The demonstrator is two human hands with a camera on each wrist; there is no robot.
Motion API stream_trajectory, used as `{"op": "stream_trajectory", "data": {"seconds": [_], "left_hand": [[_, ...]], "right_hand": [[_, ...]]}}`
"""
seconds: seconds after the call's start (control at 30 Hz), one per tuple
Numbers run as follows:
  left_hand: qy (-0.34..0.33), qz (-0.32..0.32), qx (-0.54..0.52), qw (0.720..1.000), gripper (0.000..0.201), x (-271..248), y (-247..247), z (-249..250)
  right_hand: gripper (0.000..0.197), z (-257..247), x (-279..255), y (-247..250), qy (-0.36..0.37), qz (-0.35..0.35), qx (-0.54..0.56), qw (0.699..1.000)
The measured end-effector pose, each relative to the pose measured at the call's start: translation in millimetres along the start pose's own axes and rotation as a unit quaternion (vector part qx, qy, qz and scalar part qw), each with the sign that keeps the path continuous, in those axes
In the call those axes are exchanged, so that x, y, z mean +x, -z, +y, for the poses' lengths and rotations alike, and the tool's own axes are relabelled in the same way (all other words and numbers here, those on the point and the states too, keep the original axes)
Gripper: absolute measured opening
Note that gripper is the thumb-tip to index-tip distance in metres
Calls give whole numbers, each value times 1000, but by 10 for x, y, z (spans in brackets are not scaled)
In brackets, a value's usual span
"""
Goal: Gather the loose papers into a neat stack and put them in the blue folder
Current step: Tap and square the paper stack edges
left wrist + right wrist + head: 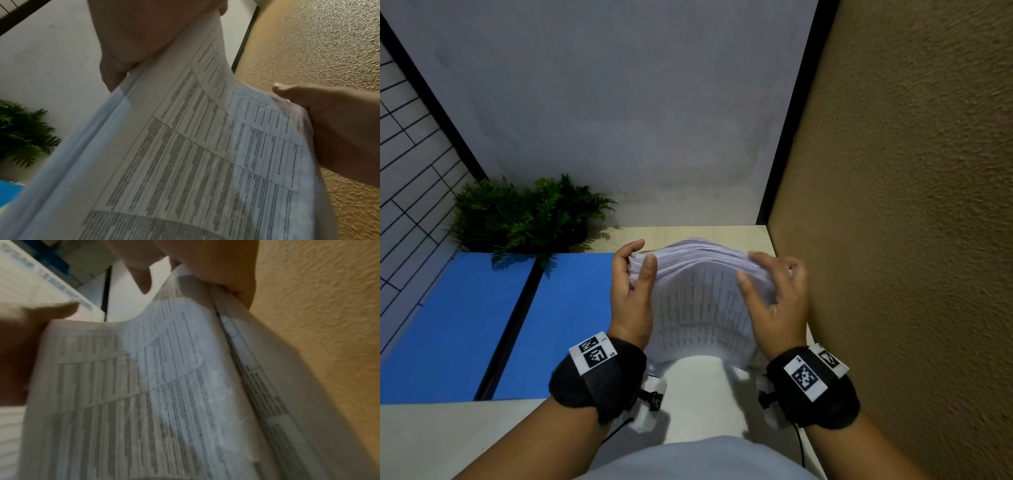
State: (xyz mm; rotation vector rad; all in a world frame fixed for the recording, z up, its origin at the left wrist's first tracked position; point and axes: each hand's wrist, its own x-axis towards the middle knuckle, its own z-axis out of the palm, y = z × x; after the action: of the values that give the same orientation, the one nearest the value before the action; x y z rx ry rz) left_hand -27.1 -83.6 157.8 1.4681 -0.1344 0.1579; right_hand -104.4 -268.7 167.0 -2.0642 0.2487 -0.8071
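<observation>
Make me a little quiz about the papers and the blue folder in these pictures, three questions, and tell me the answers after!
1. True or false: the stack of papers lies inside the blue folder.
2. What grips the stack's two sides? A) both hands B) only the left hand C) only the right hand
3. Fill in: the green ____ stands at the folder's far edge.

Key
1. False: the stack is held upright on the table, beside the open folder.
2. A
3. plant
</observation>
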Motion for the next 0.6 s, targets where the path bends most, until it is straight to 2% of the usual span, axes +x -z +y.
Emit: {"op": "stream_trajectory", "data": {"seconds": [0.07, 0.2, 0.3, 0.37, 0.43, 0.5, 0.57, 0.6], "left_hand": [[7, -32, -14, 999, 93, -5, 21, -26], [3, -82, -34, 996, 101, -42, 37, -38], [22, -82, -8, 996, 86, -38, 73, -76], [46, -89, 24, 995, 70, -15, 95, -107], [85, -104, 24, 991, 58, 28, 117, -155], [125, -121, 12, 985, 48, 75, 156, -191], [145, -144, 11, 979, 47, 115, 216, -217], [150, -156, 12, 976, 50, 125, 240, -220]], "right_hand": [[32, 6, 51, 27, -63, 21, 28, 997], [37, 23, 36, 27, 3, -20, 22, 1000], [50, 47, 95, 38, -81, 15, 70, 994], [74, 70, 139, 56, -134, 18, 148, 980], [100, 104, 166, 63, -173, -12, 200, 964], [116, 218, 209, 61, -224, -35, 226, 947], [119, 343, 247, 87, -278, -76, 260, 922], [114, 377, 251, 94, -284, -115, 271, 912]]}}
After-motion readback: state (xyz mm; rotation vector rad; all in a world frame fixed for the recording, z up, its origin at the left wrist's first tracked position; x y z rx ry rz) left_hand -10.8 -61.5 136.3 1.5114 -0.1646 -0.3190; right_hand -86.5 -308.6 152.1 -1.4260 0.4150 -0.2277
